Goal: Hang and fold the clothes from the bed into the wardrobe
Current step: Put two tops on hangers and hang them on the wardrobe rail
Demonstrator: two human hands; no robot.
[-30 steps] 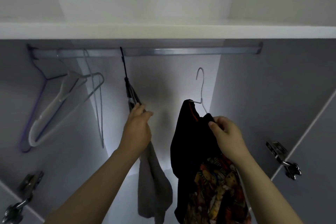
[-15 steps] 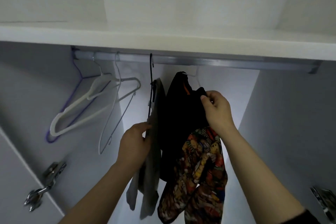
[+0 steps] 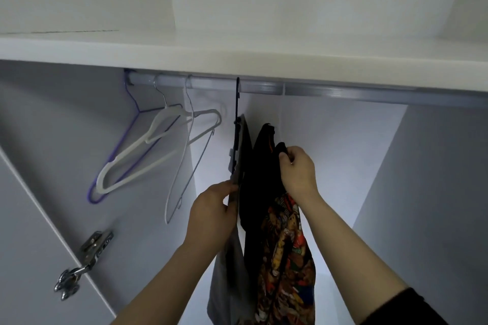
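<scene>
**Wardrobe interior: two garments hanging side by side under the rail**

White wardrobe walls are enclosing a hanging bay, with a white shelf [image 3: 237,50] running across the top and a metal rail [image 3: 343,91] sitting just beneath it. At the rail's left end, three bare hangers are dangling close together: a purple wire hanger [image 3: 91,196], a white plastic hanger [image 3: 126,153] and a white wire hanger [image 3: 190,113]. A metal hinge [image 3: 92,248] is showing low on the left.

Right of these hangers, a dark clip hanger [image 3: 237,103] is hanging from the rail and carrying a grey garment [image 3: 227,272]. Touching it on the right, a black printed garment [image 3: 264,166] is hanging down, with its colourful print facing the right arm.

The left hand [image 3: 211,216] is keeping its grip closed on the grey garment's edge, at the clip hanger's lower end. The right hand [image 3: 298,169] is pinching the black printed garment's top fold in its grip. Its own hanger is mostly hidden by cloth.
</scene>
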